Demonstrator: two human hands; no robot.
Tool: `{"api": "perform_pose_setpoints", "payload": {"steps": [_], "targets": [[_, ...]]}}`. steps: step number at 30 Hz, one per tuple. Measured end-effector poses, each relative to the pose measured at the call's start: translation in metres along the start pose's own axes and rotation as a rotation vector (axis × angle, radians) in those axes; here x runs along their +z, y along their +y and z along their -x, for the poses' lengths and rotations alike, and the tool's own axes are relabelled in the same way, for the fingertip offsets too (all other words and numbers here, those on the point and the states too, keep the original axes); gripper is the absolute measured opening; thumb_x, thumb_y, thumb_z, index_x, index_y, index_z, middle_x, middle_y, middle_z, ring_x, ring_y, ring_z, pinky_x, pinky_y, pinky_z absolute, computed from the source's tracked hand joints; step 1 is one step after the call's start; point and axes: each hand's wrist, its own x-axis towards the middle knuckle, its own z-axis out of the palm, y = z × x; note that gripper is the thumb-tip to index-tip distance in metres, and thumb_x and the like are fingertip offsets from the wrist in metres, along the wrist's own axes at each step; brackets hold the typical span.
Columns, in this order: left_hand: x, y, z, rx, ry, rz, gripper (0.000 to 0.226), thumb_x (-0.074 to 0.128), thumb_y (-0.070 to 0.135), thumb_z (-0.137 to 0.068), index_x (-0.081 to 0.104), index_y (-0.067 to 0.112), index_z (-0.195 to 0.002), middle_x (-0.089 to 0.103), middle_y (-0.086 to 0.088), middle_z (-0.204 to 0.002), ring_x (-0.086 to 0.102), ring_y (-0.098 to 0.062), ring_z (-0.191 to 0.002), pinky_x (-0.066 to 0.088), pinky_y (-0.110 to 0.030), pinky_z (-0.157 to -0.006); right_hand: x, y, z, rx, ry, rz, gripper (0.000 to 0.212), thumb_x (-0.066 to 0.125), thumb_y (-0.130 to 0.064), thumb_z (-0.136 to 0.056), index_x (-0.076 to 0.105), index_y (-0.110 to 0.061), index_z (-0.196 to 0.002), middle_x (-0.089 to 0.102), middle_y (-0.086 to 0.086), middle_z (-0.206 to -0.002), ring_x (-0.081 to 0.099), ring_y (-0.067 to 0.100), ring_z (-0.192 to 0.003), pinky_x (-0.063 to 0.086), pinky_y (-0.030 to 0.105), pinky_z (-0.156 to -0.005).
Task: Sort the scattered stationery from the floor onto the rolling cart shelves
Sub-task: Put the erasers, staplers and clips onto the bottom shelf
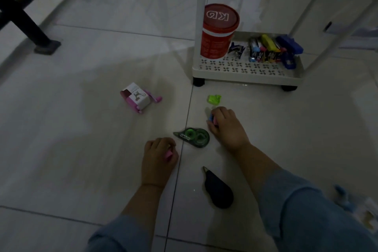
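Both left hand (158, 154) and right hand (226, 127) clutch stationery (169, 155).

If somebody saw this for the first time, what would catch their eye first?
The red tub stands out on the bottom shelf of the white cart, upper right, beside bright staplers. Two hands flank a green tape dispenser on the floor: the left hand grips a pink piece, the right hand a blue piece.

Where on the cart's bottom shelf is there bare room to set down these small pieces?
The shelf has a bare front strip along most of its rim. Behind it is crowded: tub at left, staplers packed at right, a small dark tool in the gap between them.
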Motion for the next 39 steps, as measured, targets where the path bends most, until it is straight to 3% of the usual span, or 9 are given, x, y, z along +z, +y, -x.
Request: {"api": "perform_pose_setpoints", "payload": {"steps": [5, 7, 10, 17, 19, 23, 29, 32, 39], "targets": [[-0.005, 0.018, -0.015, -0.345, 0.223, 0.24, 0.014, 0.069, 0.004, -0.069, 0.06, 0.01, -0.079, 0.062, -0.006, -0.075, 0.056, -0.017, -0.074, 0.038, -0.019, -0.069, -0.014, -0.001, -0.033, 0.106, 0.136, -0.099, 0.043, 0.051, -0.013, -0.092, 0.045, -0.007, -0.135, 0.049, 0.018, -0.124, 0.043, 0.034, -0.107, 0.041, 0.039, -0.086], [-0.009, 0.034, -0.028, -0.513, 0.363, 0.474, 0.016, 0.068, 0.006, -0.073, 0.056, 0.014, -0.08, 0.057, 0.005, -0.072, 0.055, 0.001, -0.067, 0.041, -0.011, -0.065, -0.015, 0.001, -0.051, 0.105, 0.083, -0.036, 0.043, 0.047, -0.013, -0.095, 0.042, -0.006, -0.137, 0.046, 0.018, -0.127, 0.04, 0.035, -0.111, 0.038, 0.039, -0.088], [-0.011, 0.054, -0.057, -0.692, 0.469, 0.791, 0.019, 0.065, 0.0, -0.081, 0.054, 0.016, -0.078, 0.051, 0.003, -0.068, 0.049, 0.0, -0.058, 0.043, -0.016, -0.058, -0.012, 0.005, -0.063, 0.087, -0.026, 0.108, 0.041, 0.042, -0.016, -0.096, 0.042, -0.005, -0.135, 0.043, 0.019, -0.128, 0.039, 0.035, -0.113, 0.039, 0.04, -0.088], [-0.01, 0.071, -0.092, -1.282, 0.012, 1.881, 0.015, 0.058, 0.025, -0.09, 0.056, 0.016, -0.079, 0.061, 0.002, -0.064, 0.058, -0.004, -0.049, 0.043, -0.014, -0.037, -0.002, 0.009, -0.046, 0.053, -0.028, 0.045, 0.044, 0.05, -0.024, -0.094, 0.044, -0.008, -0.135, 0.051, 0.016, -0.124, 0.043, 0.031, -0.111, 0.038, 0.034, -0.087], [-0.002, 0.07, -0.091, -1.264, -0.143, 1.893, 0.022, 0.056, 0.034, -0.089, 0.055, 0.016, -0.077, 0.062, 0.002, -0.066, 0.058, -0.007, -0.055, 0.044, -0.016, -0.037, -0.005, 0.004, -0.039, 0.11, 0.085, -0.203, 0.042, 0.055, -0.017, -0.092, 0.048, -0.007, -0.131, 0.055, 0.015, -0.119, 0.048, 0.026, -0.107, 0.036, 0.025, -0.084], [0.013, 0.074, -0.09, -1.326, -0.205, 1.862, 0.033, 0.051, 0.043, -0.091, 0.056, 0.012, -0.081, 0.063, -0.002, -0.072, 0.053, -0.013, -0.076, 0.049, -0.017, -0.04, -0.031, -0.027, -0.025, 0.381, 0.364, -0.912, 0.033, 0.057, -0.013, -0.092, 0.052, -0.013, -0.125, 0.056, -0.016, -0.103, 0.055, -0.016, -0.088, 0.045, 0.008, -0.084], [0.026, 0.102, -0.104, -1.308, -0.11, 1.815, 0.031, 0.046, 0.034, -0.096, 0.053, 0.009, -0.08, 0.055, -0.01, -0.086, 0.054, -0.023, -0.085, 0.058, -0.031, -0.05, -0.044, -0.035, -0.012, 0.667, 0.495, -1.347, 0.019, 0.055, -0.018, -0.093, 0.061, -0.015, -0.111, 0.064, 0.008, -0.1, 0.063, 0.02, -0.091, 0.056, 0.036, -0.082], [0.023, 0.13, -0.126, -1.232, -0.144, 1.727, 0.023, 0.052, 0.027, -0.094, 0.055, 0.004, -0.09, 0.053, -0.014, -0.097, 0.055, -0.029, -0.099, 0.051, -0.046, -0.079, -0.062, -0.012, -0.02, 0.691, 0.531, -1.36, 0.029, 0.054, -0.022, -0.094, 0.056, -0.007, -0.12, 0.064, 0.008, -0.093, 0.064, 0.024, -0.085, 0.057, 0.034, -0.074], [0.029, 0.19, -0.21, -0.853, -0.271, 1.423, 0.035, 0.048, 0.03, -0.096, 0.053, 0.003, -0.118, 0.049, -0.003, -0.091, 0.05, -0.014, -0.079, 0.049, -0.034, -0.087, -0.114, 0.052, -0.091, 0.616, 0.499, -1.178, 0.03, 0.058, -0.026, -0.091, 0.053, -0.013, -0.118, 0.06, 0.015, -0.113, 0.062, 0.023, -0.084, 0.055, 0.034, -0.074]]}}
